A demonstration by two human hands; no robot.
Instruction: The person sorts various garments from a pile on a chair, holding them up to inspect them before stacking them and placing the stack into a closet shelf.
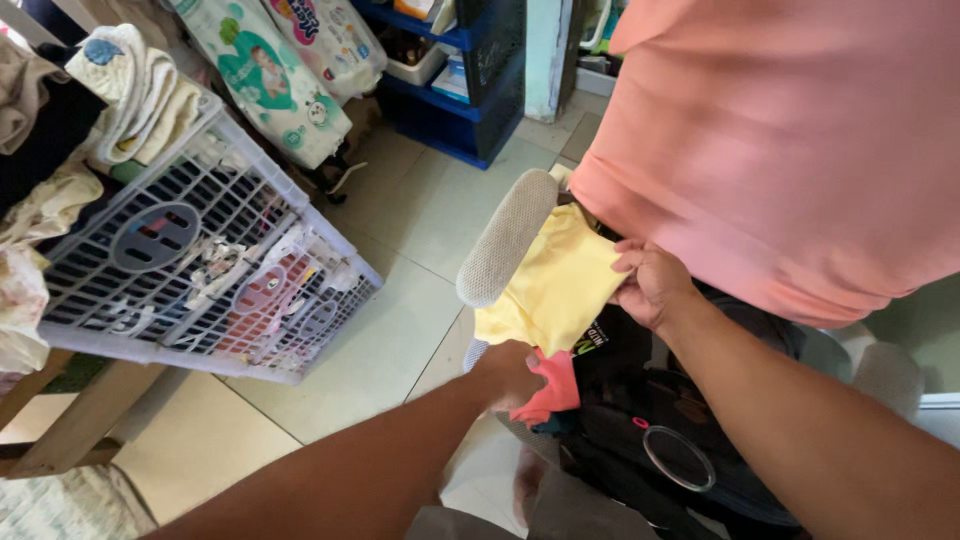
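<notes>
My right hand pinches the right edge of a small yellow garment that hangs over a chair. My left hand reaches in below it, gripping the yellow garment's lower edge beside a coral-pink cloth. Under both lies a black garment with a printed ring. A grey padded chair armrest sticks up just left of the yellow garment. A large salmon-pink cloth hangs over the chair at the upper right.
A white plastic laundry basket full of clothes stands at the left on a wooden frame. Packs of diapers lean behind it. A blue shelf unit stands at the back. Pale floor tiles lie between.
</notes>
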